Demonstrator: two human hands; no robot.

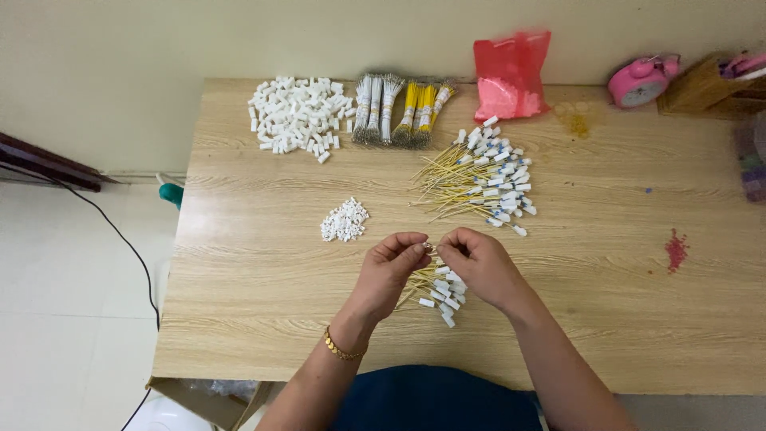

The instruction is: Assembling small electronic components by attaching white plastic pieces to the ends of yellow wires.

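My left hand (391, 271) and my right hand (479, 263) meet above the wooden table (263, 319), fingertips pinched together on a small wire piece (429, 248). Just below the hands lies a small heap of yellow wires with white connectors (440, 291). A little pile of tiny white caps (345, 220) sits to the left of my left hand. A larger pile of finished yellow wires with white connectors (483, 179) lies beyond my right hand.
At the far edge are a heap of white plastic housings (297, 113), bundles of white and yellow wires (399, 108), a red plastic bag (511, 76), a pink alarm clock (640, 81) and a wooden holder (706, 84). A cardboard box (209, 395) sits under the table's near left corner.
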